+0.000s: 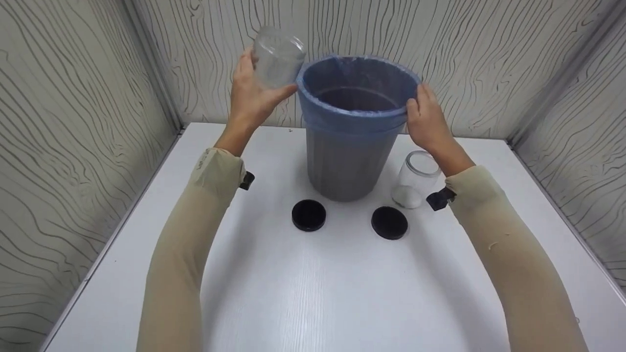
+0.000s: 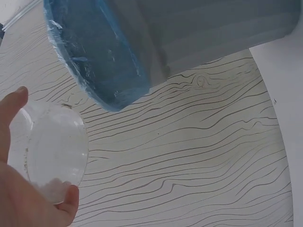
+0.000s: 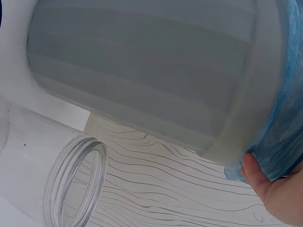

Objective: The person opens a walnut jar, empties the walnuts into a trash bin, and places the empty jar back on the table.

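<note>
Left hand (image 1: 252, 93) gripping a clear glass jar (image 1: 277, 57), tipped beside the rim of the grey plastic bin lined with a blue bag (image 1: 354, 127), a few white grains clinging inside; apparently almost emptied. Right hand (image 1: 428, 120) steadying the bin's rim, fingers curled on it. Second clear glass jar (image 1: 415, 180) upright on the white table (image 1: 303, 293) with white powder at its bottom, seemingly yet to be emptied; two black round lids (image 1: 309, 215) lying off in front.

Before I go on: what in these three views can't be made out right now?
- Bottom of the bin: head view, hidden by its own rim and blue liner.
- Jar in the left hand: mouth faces away in the head view; left wrist view shows only white grains through the base.
- Right hand: right wrist view cuts its grip to a thumb tip.
- Standing jar: partly behind the right wrist.
</note>
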`<state>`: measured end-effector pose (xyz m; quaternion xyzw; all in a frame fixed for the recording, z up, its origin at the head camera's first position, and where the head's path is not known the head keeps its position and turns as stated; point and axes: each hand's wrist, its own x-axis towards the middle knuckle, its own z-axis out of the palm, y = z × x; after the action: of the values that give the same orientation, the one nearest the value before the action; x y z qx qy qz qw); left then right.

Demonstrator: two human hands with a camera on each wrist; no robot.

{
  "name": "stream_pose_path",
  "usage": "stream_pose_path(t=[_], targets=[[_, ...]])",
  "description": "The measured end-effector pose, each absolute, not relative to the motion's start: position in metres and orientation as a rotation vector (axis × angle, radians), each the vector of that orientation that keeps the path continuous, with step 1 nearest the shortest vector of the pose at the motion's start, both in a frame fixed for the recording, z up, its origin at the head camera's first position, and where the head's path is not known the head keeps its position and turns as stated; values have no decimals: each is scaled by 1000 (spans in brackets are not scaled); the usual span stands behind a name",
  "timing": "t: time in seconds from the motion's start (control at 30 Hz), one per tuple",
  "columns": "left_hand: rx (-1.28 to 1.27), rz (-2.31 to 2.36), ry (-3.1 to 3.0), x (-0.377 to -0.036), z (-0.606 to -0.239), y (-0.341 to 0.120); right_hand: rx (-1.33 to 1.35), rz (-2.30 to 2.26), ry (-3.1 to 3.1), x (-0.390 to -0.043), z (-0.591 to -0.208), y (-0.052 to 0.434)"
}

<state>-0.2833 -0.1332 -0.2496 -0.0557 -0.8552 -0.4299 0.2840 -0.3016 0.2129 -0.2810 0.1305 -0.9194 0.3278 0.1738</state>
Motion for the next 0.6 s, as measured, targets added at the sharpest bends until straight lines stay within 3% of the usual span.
stream_pose_path(t=[0.6], targets=[[-110,-1502,-2157,-277,-319,-147,406,939,-2576,-304,-284,214]])
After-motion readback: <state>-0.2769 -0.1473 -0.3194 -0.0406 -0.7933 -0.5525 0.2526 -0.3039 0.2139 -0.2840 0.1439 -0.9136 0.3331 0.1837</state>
